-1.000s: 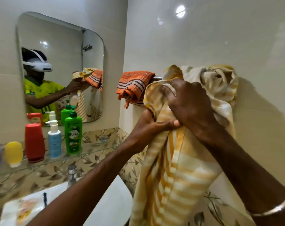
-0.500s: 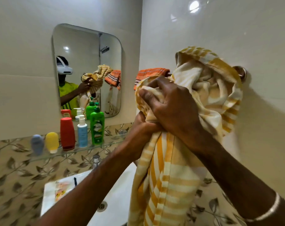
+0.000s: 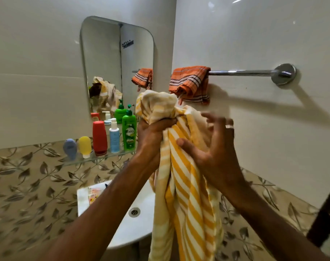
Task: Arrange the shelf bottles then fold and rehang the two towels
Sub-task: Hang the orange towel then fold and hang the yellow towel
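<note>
Left hand point(image 3: 153, 136) fisted round bunched yellow towel point(image 3: 186, 185) at centre, right hand point(image 3: 215, 147) spread against it, orange towel point(image 3: 188, 81) on rail point(image 3: 245, 72) upper right

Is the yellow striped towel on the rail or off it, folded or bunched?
Off and bunched: the yellow-and-white striped towel hangs crumpled from the left hand, below the bare chrome rail. The right hand touches it.
</note>
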`<state>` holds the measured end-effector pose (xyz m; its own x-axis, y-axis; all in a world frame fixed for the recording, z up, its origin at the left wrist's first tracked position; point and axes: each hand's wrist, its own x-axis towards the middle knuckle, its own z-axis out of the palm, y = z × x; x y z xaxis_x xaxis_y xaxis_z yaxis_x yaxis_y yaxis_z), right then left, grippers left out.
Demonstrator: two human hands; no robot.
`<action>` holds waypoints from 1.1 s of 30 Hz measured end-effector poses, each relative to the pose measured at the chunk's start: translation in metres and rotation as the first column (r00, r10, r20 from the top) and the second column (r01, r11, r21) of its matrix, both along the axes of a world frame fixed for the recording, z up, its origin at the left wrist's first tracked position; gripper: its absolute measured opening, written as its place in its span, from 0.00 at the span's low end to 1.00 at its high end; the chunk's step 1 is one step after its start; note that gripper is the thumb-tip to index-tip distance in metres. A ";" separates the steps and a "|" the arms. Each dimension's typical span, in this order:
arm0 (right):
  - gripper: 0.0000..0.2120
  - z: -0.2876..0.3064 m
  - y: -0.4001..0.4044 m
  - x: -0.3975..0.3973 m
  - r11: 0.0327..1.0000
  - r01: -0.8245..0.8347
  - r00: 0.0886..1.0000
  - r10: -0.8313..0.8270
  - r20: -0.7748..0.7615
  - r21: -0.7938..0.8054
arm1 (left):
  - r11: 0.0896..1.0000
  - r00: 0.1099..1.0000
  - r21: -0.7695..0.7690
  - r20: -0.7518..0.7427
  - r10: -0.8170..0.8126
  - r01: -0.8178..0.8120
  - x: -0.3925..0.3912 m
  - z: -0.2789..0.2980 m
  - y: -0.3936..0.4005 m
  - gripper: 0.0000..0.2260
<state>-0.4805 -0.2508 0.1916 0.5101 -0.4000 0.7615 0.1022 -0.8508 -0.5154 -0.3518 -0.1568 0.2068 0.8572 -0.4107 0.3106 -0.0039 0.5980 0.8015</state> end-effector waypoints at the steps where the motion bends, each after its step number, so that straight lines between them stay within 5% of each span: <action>1: 0.38 -0.012 0.003 -0.010 0.996 -0.001 0.998 0.006 -0.062 0.084 | 1.000 1.000 0.015 -0.020 0.009 -0.009 0.000 -0.004 0.005 0.24; 8: 0.11 -0.074 0.010 -0.060 0.834 -0.119 0.909 0.309 -0.278 0.538 | 0.995 0.985 -0.026 -0.147 0.095 -0.100 0.007 -0.025 0.044 0.27; 11: 0.12 -0.093 0.010 -0.070 0.746 -0.024 0.905 0.300 -0.303 0.666 | 0.987 0.966 0.003 -0.206 0.158 -0.161 0.013 -0.039 0.063 0.16; 14: 0.16 -0.098 0.006 -0.078 0.599 0.019 0.927 0.290 -0.239 0.801 | 0.996 0.974 0.020 -0.211 0.089 -0.086 0.013 -0.050 0.075 0.28; 17: 0.13 -0.090 0.006 -0.082 0.404 -0.123 0.949 0.315 -0.011 0.907 | 0.974 0.953 0.089 -0.206 0.221 -0.207 0.007 -0.065 0.079 0.18; 24: 0.14 -0.045 0.007 -0.084 0.175 -0.521 0.806 0.423 0.414 0.836 | 0.941 0.938 0.269 -0.223 0.266 -0.203 -0.013 -0.102 0.078 0.11; 33: 0.40 -0.039 0.012 -0.064 0.236 -0.670 0.670 0.599 0.437 0.704 | 0.892 0.969 0.452 -0.224 0.108 0.005 -0.035 -0.189 0.067 0.20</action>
<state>-0.5449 -0.2389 0.1526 0.8527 -0.3711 0.3677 0.4743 0.2549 -0.8426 -0.3873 -0.0893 0.0180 0.9055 -0.4100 -0.1097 0.1987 0.1810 0.9632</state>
